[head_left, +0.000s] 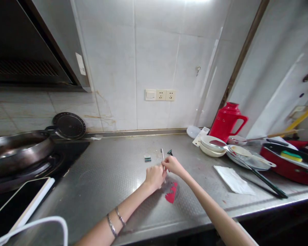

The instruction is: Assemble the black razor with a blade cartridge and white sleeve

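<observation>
Over the metal counter (113,181), my left hand (155,177) is closed round a thin white stick-like object (162,154), perhaps a toothbrush. My right hand (173,164) meets it there, fingers pinched on the same object. Its upper end points toward the wall; most of the rest is hidden by my hands. Just beyond my right hand lies a small dark green item (170,152). Two small green-and-white pieces (147,159) rest left of the hands. A ragged red patch (171,194) is on the counter below them.
On the left are a pan (20,152) on the stove and a white-edged device (23,205) with a white cable. At right stand a red thermos (224,124), stacked bowls (212,152), a ladle, a white tissue (233,180) and a red pan (287,167) with a sponge.
</observation>
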The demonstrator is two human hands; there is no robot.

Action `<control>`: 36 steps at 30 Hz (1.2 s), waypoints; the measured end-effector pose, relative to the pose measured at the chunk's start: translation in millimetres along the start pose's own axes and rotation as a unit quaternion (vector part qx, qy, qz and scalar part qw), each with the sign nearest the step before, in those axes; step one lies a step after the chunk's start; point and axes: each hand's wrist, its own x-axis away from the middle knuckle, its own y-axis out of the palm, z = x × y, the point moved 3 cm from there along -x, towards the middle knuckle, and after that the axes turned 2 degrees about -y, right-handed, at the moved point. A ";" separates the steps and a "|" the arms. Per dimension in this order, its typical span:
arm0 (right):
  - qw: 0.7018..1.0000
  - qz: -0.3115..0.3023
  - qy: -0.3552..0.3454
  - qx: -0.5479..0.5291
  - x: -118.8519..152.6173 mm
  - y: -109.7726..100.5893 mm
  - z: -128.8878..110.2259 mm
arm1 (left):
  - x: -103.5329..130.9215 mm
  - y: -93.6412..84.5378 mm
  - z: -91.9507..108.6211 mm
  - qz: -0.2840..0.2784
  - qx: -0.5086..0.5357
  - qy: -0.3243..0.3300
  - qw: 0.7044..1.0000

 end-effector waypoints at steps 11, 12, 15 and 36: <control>0.984 -0.057 0.077 0.149 -28.1 -43.3 89.0 | -40.2 -13.9 -97.7 0.037 0.001 0.059 0.998; 0.982 -0.064 0.080 0.157 -29.5 -40.3 92.3 | -44.4 -10.3 -106.5 0.035 0.001 0.043 0.998; 0.978 -0.080 0.083 0.173 -33.8 -30.6 96.8 | -53.2 1.9 -122.8 0.033 0.004 0.013 0.999; 0.970 -0.042 0.069 0.230 -30.8 -48.5 87.4 | -79.1 9.5 -129.3 0.008 -0.006 0.026 1.000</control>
